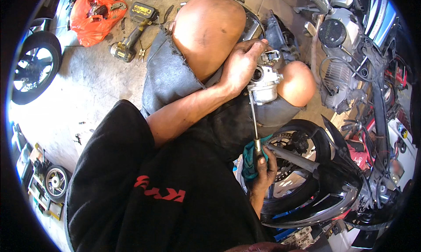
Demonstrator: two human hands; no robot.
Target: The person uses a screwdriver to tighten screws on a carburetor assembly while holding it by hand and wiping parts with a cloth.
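Now, in the head view, the silver carburetor (264, 94) is sitting right of centre, between the person's bent knees. The left hand (242, 67) is curling against its upper left side, fingertips partly hidden. Below, the right hand (265, 166) is pinching the handle of a screwdriver (253, 117) between thumb and fingers, well apart from the carburetor, while the shaft is reaching up to its lower left edge. A teal cloth (249, 163) is bunching beside that hand.
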